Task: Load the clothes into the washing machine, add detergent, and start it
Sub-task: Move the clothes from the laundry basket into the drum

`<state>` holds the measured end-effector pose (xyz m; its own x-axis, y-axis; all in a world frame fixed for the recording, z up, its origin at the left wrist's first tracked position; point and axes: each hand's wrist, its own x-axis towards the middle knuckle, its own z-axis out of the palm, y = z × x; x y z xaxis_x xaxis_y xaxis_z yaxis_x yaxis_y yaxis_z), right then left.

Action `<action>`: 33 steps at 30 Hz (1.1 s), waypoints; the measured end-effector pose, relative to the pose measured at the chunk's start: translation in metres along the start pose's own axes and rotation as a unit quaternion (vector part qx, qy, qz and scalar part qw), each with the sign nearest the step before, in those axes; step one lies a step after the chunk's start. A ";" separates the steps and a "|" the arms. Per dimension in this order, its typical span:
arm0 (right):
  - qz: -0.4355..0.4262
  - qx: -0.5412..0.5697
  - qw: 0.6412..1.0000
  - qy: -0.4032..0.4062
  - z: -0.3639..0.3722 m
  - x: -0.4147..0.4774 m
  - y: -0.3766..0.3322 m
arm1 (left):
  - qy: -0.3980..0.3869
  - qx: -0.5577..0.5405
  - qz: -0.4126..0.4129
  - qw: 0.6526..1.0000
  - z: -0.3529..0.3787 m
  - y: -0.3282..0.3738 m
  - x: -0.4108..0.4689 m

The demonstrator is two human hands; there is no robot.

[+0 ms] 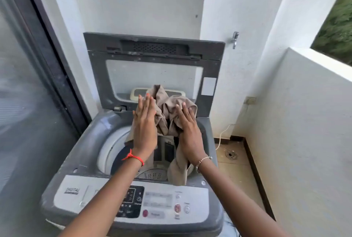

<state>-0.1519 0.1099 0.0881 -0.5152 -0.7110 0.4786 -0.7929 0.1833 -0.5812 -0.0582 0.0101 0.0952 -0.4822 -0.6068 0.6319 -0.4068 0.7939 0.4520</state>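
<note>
A grey top-loading washing machine [89, 141] stands in front of me with its lid [152, 72] raised upright. Over the open drum [152, 174] I hold a crumpled beige garment [167, 105] between both hands. My left hand [144, 122] presses flat against its left side, fingers straight. My right hand [187, 130] lies over its right side. One end of the garment hangs down over the drum's front rim. Something dark blue [119, 158] lies inside the drum at the left. The control panel [158, 202] runs along the front under my forearms.
A dark-framed glass door [28, 103] is close on the left. At the right is a low white wall [304, 122]. On the back wall a tap [235, 39] sticks out. A white cable [222, 133] and a floor drain [230, 154] are on the tiled floor beside the machine.
</note>
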 end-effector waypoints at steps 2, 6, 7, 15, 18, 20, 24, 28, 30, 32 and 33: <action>0.018 0.001 0.999 -0.048 0.041 0.004 0.007 | -0.067 0.005 -0.023 0.998 0.013 -0.041 -0.003; 0.069 -0.029 0.987 -0.144 0.117 0.007 0.036 | -0.179 0.015 -0.054 0.982 0.046 -0.111 -0.009; 0.083 -0.035 0.982 -0.169 0.133 0.008 0.045 | -0.210 0.026 -0.065 0.975 0.056 -0.127 -0.010; 0.162 -0.082 0.926 -0.331 0.224 0.012 0.106 | -0.365 0.118 -0.118 0.916 0.142 -0.212 -0.031; 0.193 -0.113 0.900 -0.374 0.252 0.014 0.128 | -0.404 0.166 -0.108 0.893 0.163 -0.224 -0.039; 0.211 -0.133 0.889 -0.384 0.263 0.015 0.139 | -0.438 0.153 -0.134 0.876 0.173 -0.227 -0.042; 0.217 -0.131 0.889 -0.380 0.261 0.020 0.147 | -0.466 0.121 -0.160 0.862 0.185 -0.227 -0.055; 0.241 -0.122 0.895 -0.355 0.237 0.019 0.150 | -0.482 0.103 -0.148 0.857 0.186 -0.208 -0.053; 0.258 -0.116 0.900 -0.331 0.219 0.023 0.148 | -0.470 0.090 -0.120 0.870 0.184 -0.187 -0.045; 0.259 -0.092 0.916 -0.292 0.198 0.029 0.143 | -0.421 0.089 -0.070 0.900 0.180 -0.159 -0.037; 0.250 -0.070 0.927 -0.270 0.184 0.032 0.138 | -0.384 0.084 -0.042 0.918 0.178 -0.144 -0.033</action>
<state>-0.2179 -0.0123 -0.0981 -0.6216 -0.7431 -0.2480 -0.5530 0.6404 -0.5329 -0.1217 -0.0912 -0.1022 -0.8227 -0.5652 -0.0608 -0.5505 0.7653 0.3337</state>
